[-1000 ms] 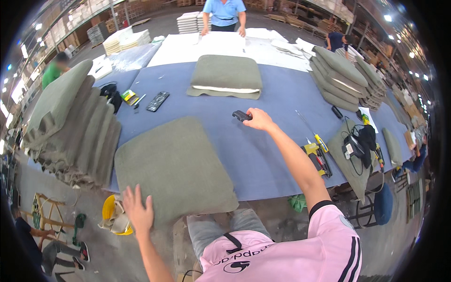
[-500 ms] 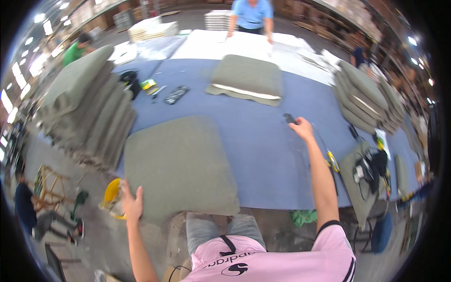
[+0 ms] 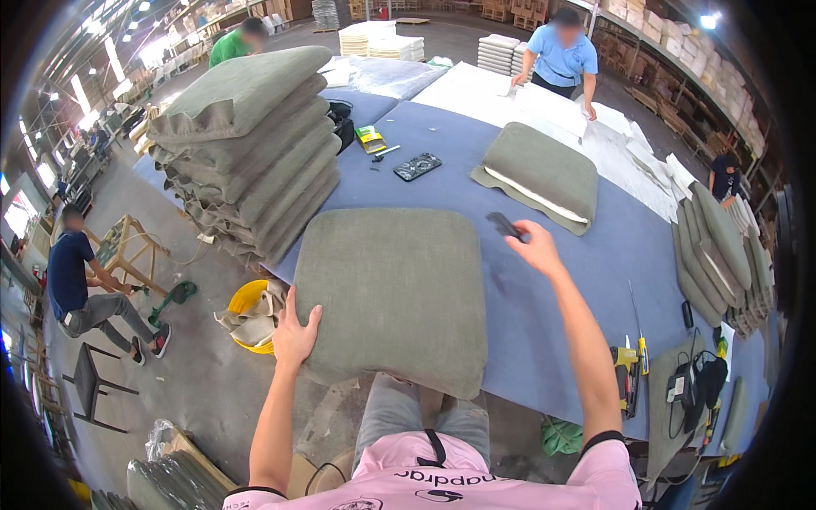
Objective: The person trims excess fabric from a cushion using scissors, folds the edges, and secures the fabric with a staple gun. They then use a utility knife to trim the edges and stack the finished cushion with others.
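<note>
A square, padded grey-green seat cushion (image 3: 391, 289) lies in front of me, its near edge overhanging the blue table (image 3: 544, 340). My left hand (image 3: 295, 330) rests against the cushion's left edge, fingers spread and thumb over the top face. Off the cushion's right side, my right hand (image 3: 535, 248) grips a small black tool (image 3: 503, 224) that points away to the left; its exact kind does not show. Farther back on the right is another cushion (image 3: 544, 170) with white padding showing along its near edge.
Covered cushions form a tall stack (image 3: 246, 153) at left and more (image 3: 714, 246) at right. A phone (image 3: 417, 167) and yellow packet (image 3: 371, 139) lie behind. Yellow-handled tools (image 3: 629, 365) sit near right. A yellow bucket (image 3: 248, 297) stands below. Across the table works a person (image 3: 563, 59).
My view has swung left. The cushion sits squarer to me, and my right hand with the black tool is closer to its right edge. My left hand stays at the left edge.
</note>
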`<state>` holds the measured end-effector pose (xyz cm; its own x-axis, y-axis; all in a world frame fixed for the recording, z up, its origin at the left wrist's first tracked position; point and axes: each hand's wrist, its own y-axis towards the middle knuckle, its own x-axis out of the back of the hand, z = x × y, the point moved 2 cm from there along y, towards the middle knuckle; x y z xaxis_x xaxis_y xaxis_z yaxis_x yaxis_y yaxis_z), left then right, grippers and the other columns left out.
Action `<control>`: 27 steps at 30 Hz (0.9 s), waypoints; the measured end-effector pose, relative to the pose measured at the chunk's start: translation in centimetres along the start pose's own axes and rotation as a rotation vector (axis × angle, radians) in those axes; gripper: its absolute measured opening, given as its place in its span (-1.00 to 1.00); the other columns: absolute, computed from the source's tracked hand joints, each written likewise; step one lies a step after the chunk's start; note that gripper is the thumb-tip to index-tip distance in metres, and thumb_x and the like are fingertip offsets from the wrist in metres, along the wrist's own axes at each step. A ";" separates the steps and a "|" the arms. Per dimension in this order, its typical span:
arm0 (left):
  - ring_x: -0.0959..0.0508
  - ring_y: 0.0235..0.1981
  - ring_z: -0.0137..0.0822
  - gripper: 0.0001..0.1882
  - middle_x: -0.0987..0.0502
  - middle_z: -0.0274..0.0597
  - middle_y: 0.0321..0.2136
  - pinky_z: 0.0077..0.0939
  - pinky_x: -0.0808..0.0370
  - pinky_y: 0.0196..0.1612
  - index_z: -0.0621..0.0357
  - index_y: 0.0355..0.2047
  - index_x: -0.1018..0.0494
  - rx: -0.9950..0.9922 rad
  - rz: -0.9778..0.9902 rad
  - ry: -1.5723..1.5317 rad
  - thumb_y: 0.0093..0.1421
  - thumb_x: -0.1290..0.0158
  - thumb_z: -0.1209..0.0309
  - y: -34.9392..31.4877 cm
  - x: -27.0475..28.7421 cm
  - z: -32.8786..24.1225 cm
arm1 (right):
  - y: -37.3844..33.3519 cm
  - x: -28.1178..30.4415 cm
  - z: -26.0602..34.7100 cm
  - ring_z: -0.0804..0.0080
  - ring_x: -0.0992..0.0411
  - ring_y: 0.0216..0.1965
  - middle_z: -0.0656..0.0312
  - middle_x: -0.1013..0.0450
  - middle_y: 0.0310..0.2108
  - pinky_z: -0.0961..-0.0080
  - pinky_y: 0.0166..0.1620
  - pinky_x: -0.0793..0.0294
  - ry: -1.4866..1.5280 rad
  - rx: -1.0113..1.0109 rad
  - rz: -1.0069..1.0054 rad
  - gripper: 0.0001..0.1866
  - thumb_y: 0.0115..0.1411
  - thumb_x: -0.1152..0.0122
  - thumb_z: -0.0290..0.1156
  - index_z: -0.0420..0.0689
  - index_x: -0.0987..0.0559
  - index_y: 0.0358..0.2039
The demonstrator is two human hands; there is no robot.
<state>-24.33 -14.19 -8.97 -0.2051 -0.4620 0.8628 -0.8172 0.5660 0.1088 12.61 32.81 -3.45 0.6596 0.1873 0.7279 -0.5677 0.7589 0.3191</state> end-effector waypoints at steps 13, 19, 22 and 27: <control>-0.63 0.17 0.35 -0.10 -0.52 0.34 0.31 0.13 -0.57 0.20 -0.21 0.65 -0.11 -0.009 0.007 -0.085 0.43 -0.07 -0.20 0.4 0.4 1.0 | 1.7 -21.4 15.2 -0.19 -0.36 0.44 -0.10 -0.48 0.36 -0.11 0.43 -0.36 -0.237 0.378 -0.178 -0.47 0.35 -0.38 -0.18 -0.13 -0.60 0.26; -0.33 0.53 0.20 -0.14 -0.32 0.25 0.52 -0.01 -0.27 0.54 0.05 0.64 -0.14 -0.233 0.019 -0.149 0.47 -0.14 -0.01 0.9 -2.4 -0.7 | -12.9 -11.1 14.2 -0.20 -0.25 0.52 -0.05 -0.46 0.41 -0.19 0.51 -0.25 -0.139 0.240 -0.077 -0.48 0.28 -0.43 -0.18 -0.06 -0.65 0.22; -0.16 0.62 -0.04 -0.19 -0.12 0.07 0.64 -0.14 -0.09 0.62 0.18 0.66 -0.08 -0.143 0.280 -0.476 0.52 -0.11 0.23 1.2 -2.9 2.8 | -21.1 -9.9 13.6 -0.19 -0.20 0.56 -0.05 -0.36 0.50 -0.18 0.53 -0.23 -0.140 0.159 -0.080 -0.42 0.34 -0.40 -0.11 -0.02 -0.59 0.32; -0.49 0.40 -0.11 -0.40 -0.50 0.16 0.38 0.00 -0.43 0.37 0.08 0.33 -0.58 -0.247 0.053 -0.190 0.44 -0.18 -0.02 3.9 0.2 7.5 | -25.9 -9.7 11.4 -0.28 -0.17 0.57 -0.11 -0.19 0.58 -0.12 0.53 -0.24 0.301 -0.187 -0.128 -0.37 0.47 -0.28 -0.11 0.02 -0.44 0.48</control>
<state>-31.64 -17.24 -12.06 -0.3602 -0.5333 0.7654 -0.6518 0.7308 0.2025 15.28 4.22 -11.88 0.8506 0.2372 0.4692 -0.3895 0.8837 0.2595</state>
